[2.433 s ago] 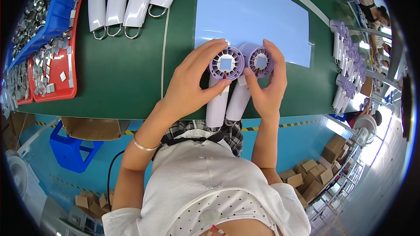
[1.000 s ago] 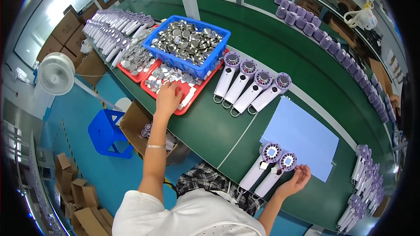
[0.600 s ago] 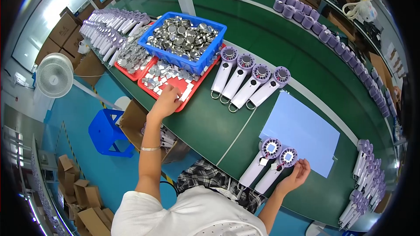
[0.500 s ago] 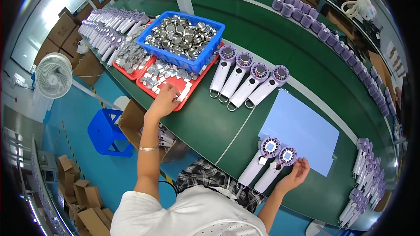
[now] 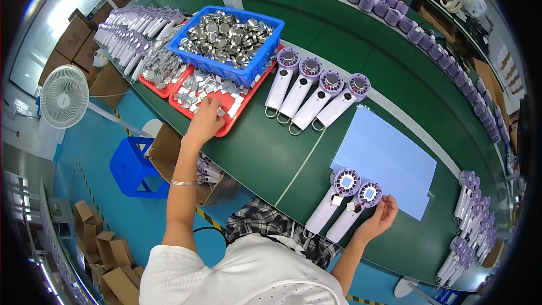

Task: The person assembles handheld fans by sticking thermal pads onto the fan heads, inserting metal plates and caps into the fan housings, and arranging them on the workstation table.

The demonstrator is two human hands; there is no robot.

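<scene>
My left hand [image 5: 205, 121] is over the red tray [image 5: 226, 131], its fingers pinched on a small silver square piece [image 5: 221, 112]. More loose silver squares [image 5: 197, 86] are spread across that tray. On the right, my right hand [image 5: 379, 220] rests with loosely curled, parted fingers beside two lilac handheld fans. The nearer fan [image 5: 344, 223] almost touches my fingertips; the other fan [image 5: 320, 210] lies alongside it. Both have their round heads uncovered, with a pale square in the centre and a small white block below. Their heads lie at the edge of a blue sheet [image 5: 389, 158].
A blue bin [image 5: 248, 74] of round metal caps stands on the tray's far side. Several fans with dark round centres [image 5: 302, 87] lie mid-table. More fans are massed at far left [image 5: 132, 34] and right [image 5: 468, 209]. Lilac cylinders [image 5: 392, 17] line the far side.
My left hand has shifted slightly within the tray, and a silver square now shows at its fingertips. My right hand stays beside the fans. The whole view has tilted a little.
</scene>
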